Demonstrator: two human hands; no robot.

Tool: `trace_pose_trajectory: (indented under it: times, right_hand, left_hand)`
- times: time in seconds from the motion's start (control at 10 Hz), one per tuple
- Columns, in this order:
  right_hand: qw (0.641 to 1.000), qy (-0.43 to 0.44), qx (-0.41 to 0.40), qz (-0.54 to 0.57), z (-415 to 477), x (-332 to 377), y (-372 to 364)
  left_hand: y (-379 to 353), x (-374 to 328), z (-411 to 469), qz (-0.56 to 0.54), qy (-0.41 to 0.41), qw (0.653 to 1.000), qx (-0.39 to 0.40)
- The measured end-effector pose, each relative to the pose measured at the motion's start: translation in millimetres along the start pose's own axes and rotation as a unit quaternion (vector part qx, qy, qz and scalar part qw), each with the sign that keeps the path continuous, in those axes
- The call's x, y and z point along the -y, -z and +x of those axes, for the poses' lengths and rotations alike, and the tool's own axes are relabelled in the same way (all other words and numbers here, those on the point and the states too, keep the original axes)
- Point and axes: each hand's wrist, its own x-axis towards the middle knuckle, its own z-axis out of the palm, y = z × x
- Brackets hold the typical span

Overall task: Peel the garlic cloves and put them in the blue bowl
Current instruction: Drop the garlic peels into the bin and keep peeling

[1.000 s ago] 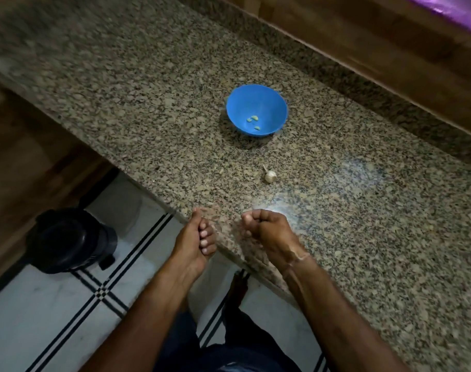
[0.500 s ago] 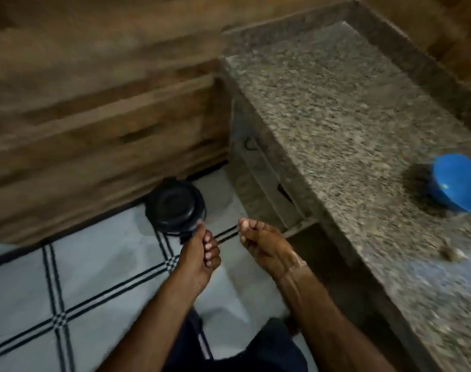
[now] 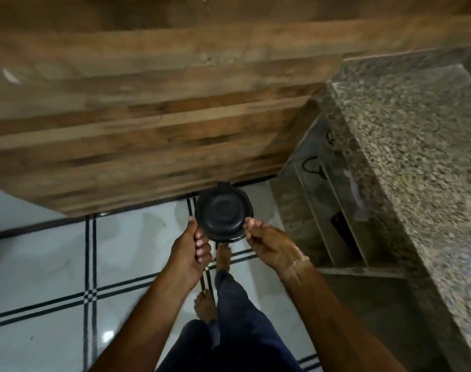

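While both hands hover above the black lidded bin point(image 3: 223, 214) on the tiled floor point(image 3: 54, 264), the step in hand looks like discarding garlic skins, though no peel can be made out in either hand. The left hand point(image 3: 192, 251) has its fingers curled in against the palm with the thumb laid along them; whether it holds scraps I cannot tell. The right hand point(image 3: 269, 244) is cupped, fingers loosely bent, and again nothing is visible inside it.

The bin's lid appears closed and one bare foot point(image 3: 223, 255) sits just beside its near edge — probably at a pedal. To do this well, the lid should be raised fully before either hand lets go, and the hands brought low over the opening, since papery skins drift easily.

Neither the blue bowl nor the garlic is in view; only the end of the granite counter point(image 3: 417, 157) shows at right, so the cloves presumably wait out of frame.
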Motion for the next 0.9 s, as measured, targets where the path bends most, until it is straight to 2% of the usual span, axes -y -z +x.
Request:
trace_pose_trajectory:
  times: [0.2, 0.4, 0.5, 0.6, 0.7, 0.8, 0.9]
  right_hand:
    - [0.998, -0.061, -0.020, -0.018, 66, -4, -21]
    - [0.991, -0.107, -0.073, 0.021, 197, -35, 5]
    - [0.986, -0.120, -0.117, 0.027, 276, -49, 18]
    - [0.986, -0.107, -0.128, -0.003, 347, -58, 29]
    - [0.985, -0.119, -0.092, -0.088, 416, -76, 56]
    - [0.976, -0.130, -0.157, -0.079, 450, -77, 64]
    - [0.961, -0.139, -0.161, -0.177, 446, -70, 45]
  left_hand:
    - [11, -15, 60, -0.042, 0.062, 0.997, -0.027]
    - [21, 21, 198, -0.056, 0.132, 0.985, -0.101]
    - [15, 38, 276, -0.033, 0.141, 0.981, -0.127]
    - [-1, 46, 347, -0.008, 0.130, 0.982, -0.139]
    - [19, 79, 448, -0.082, 0.156, 0.976, -0.126]
    - [19, 82, 471, -0.081, 0.172, 0.969, -0.157]
    - [-12, 79, 463, -0.079, 0.155, 0.973, -0.153]
